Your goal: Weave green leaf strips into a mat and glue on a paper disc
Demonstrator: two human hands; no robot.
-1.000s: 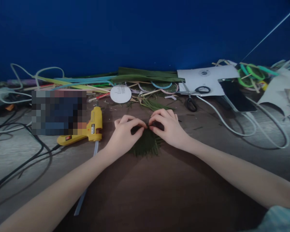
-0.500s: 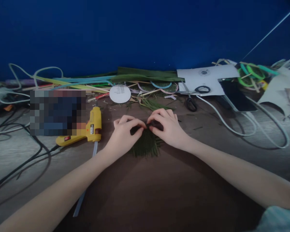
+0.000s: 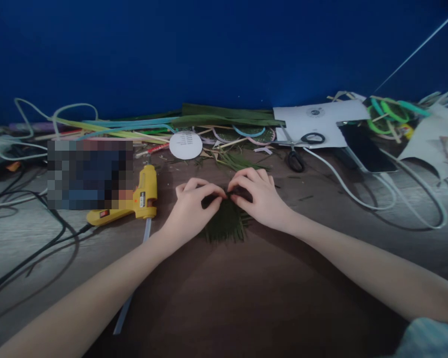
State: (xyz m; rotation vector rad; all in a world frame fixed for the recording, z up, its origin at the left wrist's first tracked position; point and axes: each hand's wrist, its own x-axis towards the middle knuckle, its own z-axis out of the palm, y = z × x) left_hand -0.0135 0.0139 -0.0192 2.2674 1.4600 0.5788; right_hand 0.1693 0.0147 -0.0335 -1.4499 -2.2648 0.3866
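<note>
A fringed piece of dark green leaf weaving [image 3: 227,226] lies on the brown table [image 3: 231,298] in front of me. My left hand [image 3: 196,206] pinches at its far edge, thumb against fingertips. From the other side my right hand [image 3: 256,199] pinches the same edge, its fingertips almost meeting those of the left. The part between the fingertips is small and dark, and my hands cover some of the weaving. Just left of my left hand lies a yellow glue gun [image 3: 145,191] with a clear glue stick [image 3: 123,313] sticking out of its back.
Black-handled scissors [image 3: 295,154] lie on white paper [image 3: 321,117] at the back right, beside a phone [image 3: 369,149] with white cables. A round white card [image 3: 185,144], long green leaves [image 3: 224,119] and coloured strips line the blue backdrop. Black cords run at left.
</note>
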